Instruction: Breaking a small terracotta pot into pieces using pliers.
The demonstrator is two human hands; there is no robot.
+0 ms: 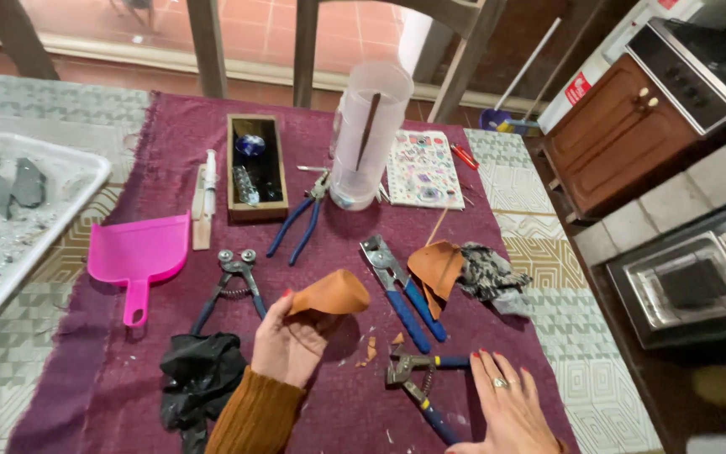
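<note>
The left hand (289, 343) is raised over the near middle of the bench (10, 109), its fingers pinched on a curved orange-brown shard of ceramic (330, 294), held just above the maroon cloth (178, 126) that covers the bench. The right hand (510, 408) lies flat and spread near the near right edge of the cloth, gripping nothing, a ring on one finger; its fingertips rest just beside the blue-handled metal nippers (418, 382) lying there. Small orange crumbs (369, 349) are scattered on the cloth between the two hands.

Beyond the held shard lies a second pair of blue-handled pliers (401, 290), with another orange-brown shard (436, 267) touching it and a crumpled grey-and-black rag (489, 273) just to its right. To the left of the left hand sit wheeled nippers with dark handles (230, 286), a crumpled black plastic bag (202, 374) and a pink plastic dustpan (140, 252). Toward the far edge stand a narrow wooden box (255, 168), a tall translucent plastic jug (370, 134) and a patterned notebook (423, 168). A white tray with grey fragments (60, 176) sits at the left edge.
</note>
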